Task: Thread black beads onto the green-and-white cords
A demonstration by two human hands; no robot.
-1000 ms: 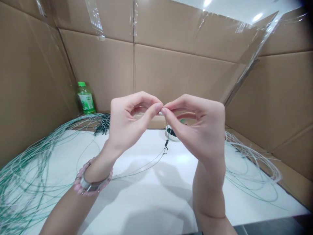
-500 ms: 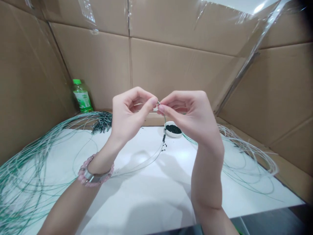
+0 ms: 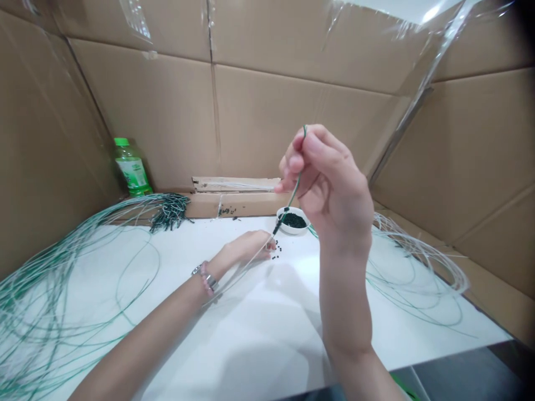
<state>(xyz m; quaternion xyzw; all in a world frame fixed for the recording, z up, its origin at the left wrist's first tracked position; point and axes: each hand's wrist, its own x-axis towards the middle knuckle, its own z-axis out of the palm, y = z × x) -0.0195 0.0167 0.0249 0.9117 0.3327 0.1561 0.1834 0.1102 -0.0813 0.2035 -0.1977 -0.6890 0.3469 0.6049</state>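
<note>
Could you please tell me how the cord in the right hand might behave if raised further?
The cord is likely bendy, since it curves below the right hand. It is probably light, as a fingertip grip holds it. The dark beads bunched partway along might slide if it tilts.

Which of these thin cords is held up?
The thin green cord strung with small black beads, pinched in the right hand; the green and white cord bundles lie on the white table.
</note>
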